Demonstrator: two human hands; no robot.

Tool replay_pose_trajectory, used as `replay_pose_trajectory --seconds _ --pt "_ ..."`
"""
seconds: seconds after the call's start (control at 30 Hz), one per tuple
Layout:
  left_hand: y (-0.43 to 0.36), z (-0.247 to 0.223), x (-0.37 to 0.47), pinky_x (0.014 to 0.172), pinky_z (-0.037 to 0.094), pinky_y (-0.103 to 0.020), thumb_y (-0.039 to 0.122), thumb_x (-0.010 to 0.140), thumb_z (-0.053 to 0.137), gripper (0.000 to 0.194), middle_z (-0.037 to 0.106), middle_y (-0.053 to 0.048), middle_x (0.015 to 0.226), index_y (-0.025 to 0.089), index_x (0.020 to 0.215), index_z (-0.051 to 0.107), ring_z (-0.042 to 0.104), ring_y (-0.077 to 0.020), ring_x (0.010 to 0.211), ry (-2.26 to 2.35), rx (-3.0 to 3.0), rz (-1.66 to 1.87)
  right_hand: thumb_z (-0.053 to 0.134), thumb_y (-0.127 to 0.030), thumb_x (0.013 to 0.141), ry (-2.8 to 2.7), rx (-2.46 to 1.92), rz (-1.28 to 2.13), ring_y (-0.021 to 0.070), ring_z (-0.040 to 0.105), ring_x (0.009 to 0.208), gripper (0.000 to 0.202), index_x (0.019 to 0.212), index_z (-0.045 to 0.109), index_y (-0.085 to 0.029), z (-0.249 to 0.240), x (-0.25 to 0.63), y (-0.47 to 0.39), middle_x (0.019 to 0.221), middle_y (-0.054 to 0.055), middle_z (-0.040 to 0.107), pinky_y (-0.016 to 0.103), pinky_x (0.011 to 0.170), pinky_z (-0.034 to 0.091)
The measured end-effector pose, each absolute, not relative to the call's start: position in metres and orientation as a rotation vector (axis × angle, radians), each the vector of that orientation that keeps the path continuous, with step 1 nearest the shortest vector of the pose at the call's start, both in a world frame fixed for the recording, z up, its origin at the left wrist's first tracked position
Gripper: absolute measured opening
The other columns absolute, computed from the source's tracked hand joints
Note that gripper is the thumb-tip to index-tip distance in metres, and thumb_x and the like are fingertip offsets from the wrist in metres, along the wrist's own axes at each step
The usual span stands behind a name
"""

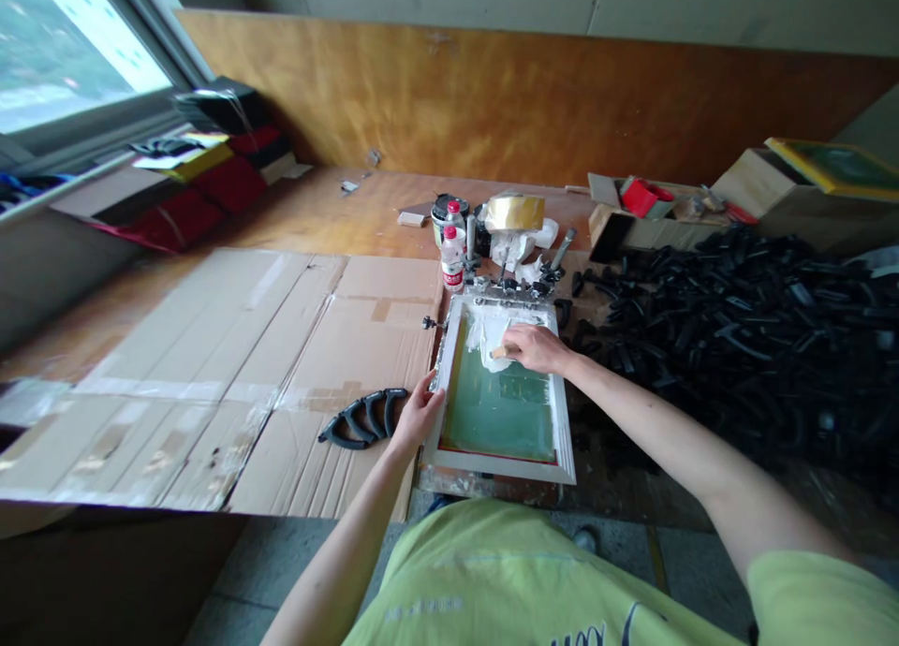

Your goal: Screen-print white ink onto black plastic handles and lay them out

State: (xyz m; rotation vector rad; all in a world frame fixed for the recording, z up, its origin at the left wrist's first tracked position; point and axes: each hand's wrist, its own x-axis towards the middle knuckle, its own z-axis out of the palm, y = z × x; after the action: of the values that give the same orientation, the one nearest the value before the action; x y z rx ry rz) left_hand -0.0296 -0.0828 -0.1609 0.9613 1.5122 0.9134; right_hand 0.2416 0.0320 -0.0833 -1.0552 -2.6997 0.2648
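A framed screen (500,412) with a green mesh lies in front of me, joined at its far end to a metal clamp (511,292). White paste (484,332) covers the far part of the mesh. My right hand (537,348) is closed on a small wooden-edged tool (504,351) over that paste. My left hand (420,410) is at the left edge of the frame, its fingers bent against the rim; whether it grips the rim is unclear. Just left of it, several curved black parts (365,419) lie in a row on cardboard.
Flattened cardboard (281,346) covers the left of the table. Water bottles (451,260), a tub and a gold tape roll (516,212) stand behind the clamp. A large heap of black parts (744,337) lies at right, below open boxes (653,211).
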Motion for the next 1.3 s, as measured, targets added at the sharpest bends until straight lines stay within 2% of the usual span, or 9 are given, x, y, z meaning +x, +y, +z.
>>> replay_pose_trajectory --seconds 0.17,0.33,0.47,0.53,0.73,0.83,0.97,1.13,1.3 --pt "-0.083 -0.16 -0.031 0.058 0.047 -0.023 0.057 0.077 0.062 0.074 0.069 -0.003 0.085 0.024 0.14 0.046 0.062 -0.0151 0.068 1.496 0.965 0.88 0.05 -0.005 0.081 -2.598 -0.965 0.151 0.0226 0.053 0.094 0.018 0.087 0.063 -0.016 -0.102 0.241 0.012 0.09 0.009 0.062 0.033 0.08 0.044" --pt "-0.084 -0.143 -0.032 0.054 0.044 -0.021 0.057 0.077 0.062 0.073 0.068 -0.001 0.082 0.023 0.14 0.046 0.06 -0.0133 0.064 1.491 0.966 0.857 0.061 -0.019 0.086 -2.524 -1.001 0.339 0.0194 0.058 0.085 0.013 0.098 0.065 -0.02 -0.089 0.243 0.03 0.089 0.005 0.066 0.03 0.077 0.046" --pt "-0.082 -0.098 -0.035 0.05 0.04 -0.02 0.056 0.073 0.066 0.08 0.066 0.001 0.075 0.022 0.142 0.043 0.057 -0.0118 0.058 1.39 0.942 0.846 0.069 -0.024 0.081 -2.313 -1.351 0.339 0.0198 0.061 0.089 0.055 0.133 0.053 -0.029 -0.061 0.23 0.085 0.107 0.003 0.068 0.029 0.079 0.046" --pt "-0.077 -0.07 -0.036 0.048 0.039 -0.02 0.059 0.074 0.064 0.076 0.067 0.0 0.077 0.022 0.139 0.048 0.055 -0.0114 0.056 1.365 0.933 0.853 0.068 -0.028 0.081 -2.212 -1.484 0.282 0.0207 0.062 0.086 0.06 0.138 0.049 -0.029 -0.05 0.241 0.106 0.105 0.004 0.069 0.03 0.08 0.046" --pt "-0.032 -0.006 -0.025 0.077 0.05 -0.028 0.063 0.082 0.052 0.059 0.066 -0.007 0.113 0.018 0.119 0.063 0.062 -0.0212 0.098 1.168 1.073 1.233 0.046 -0.029 0.09 -1.658 -1.795 0.171 0.0207 0.062 0.077 0.03 0.11 0.064 -0.015 -0.073 0.331 0.102 0.082 0.007 0.069 0.032 0.075 0.046" --pt "-0.005 0.005 -0.017 0.078 0.051 -0.029 0.06 0.085 0.049 0.056 0.067 -0.008 0.104 0.018 0.118 0.062 0.062 -0.0192 0.096 1.097 1.097 1.318 0.051 -0.029 0.088 -1.778 -1.843 0.32 0.0205 0.061 0.078 0.023 0.101 0.065 -0.016 -0.11 0.336 0.069 0.082 0.006 0.068 0.032 0.075 0.046" --pt "-0.006 -0.01 -0.007 0.072 0.05 -0.025 0.062 0.087 0.045 0.058 0.068 -0.006 0.1 0.021 0.126 0.054 0.063 -0.0151 0.086 1.159 0.986 1.39 0.069 -0.027 0.08 -2.299 -1.553 0.409 0.0231 0.057 0.099 0.037 0.116 0.062 -0.021 -0.135 0.298 0.03 0.102 0.007 0.067 0.037 0.088 0.043" --pt "-0.071 -0.071 0.018 0.065 0.051 -0.029 0.066 0.079 0.055 0.07 0.07 -0.014 0.105 0.016 0.128 0.052 0.067 -0.0224 0.088 1.171 0.773 0.877 0.063 -0.024 0.086 -2.376 -1.505 0.258 0.0241 0.051 0.097 0.014 0.097 0.068 -0.02 -0.11 0.241 -0.017 0.095 0.009 0.062 0.039 0.088 0.042" --pt "-0.123 -0.118 0.007 0.057 0.05 -0.026 0.063 0.078 0.058 0.051 0.071 -0.01 0.086 0.015 0.097 0.061 0.069 -0.0213 0.077 1.231 0.489 0.878 0.046 -0.022 0.095 -2.599 -0.931 0.262 0.0211 0.051 0.096 0.024 0.107 0.067 -0.026 -0.1 0.183 -0.072 0.094 0.006 0.063 0.036 0.089 0.041"
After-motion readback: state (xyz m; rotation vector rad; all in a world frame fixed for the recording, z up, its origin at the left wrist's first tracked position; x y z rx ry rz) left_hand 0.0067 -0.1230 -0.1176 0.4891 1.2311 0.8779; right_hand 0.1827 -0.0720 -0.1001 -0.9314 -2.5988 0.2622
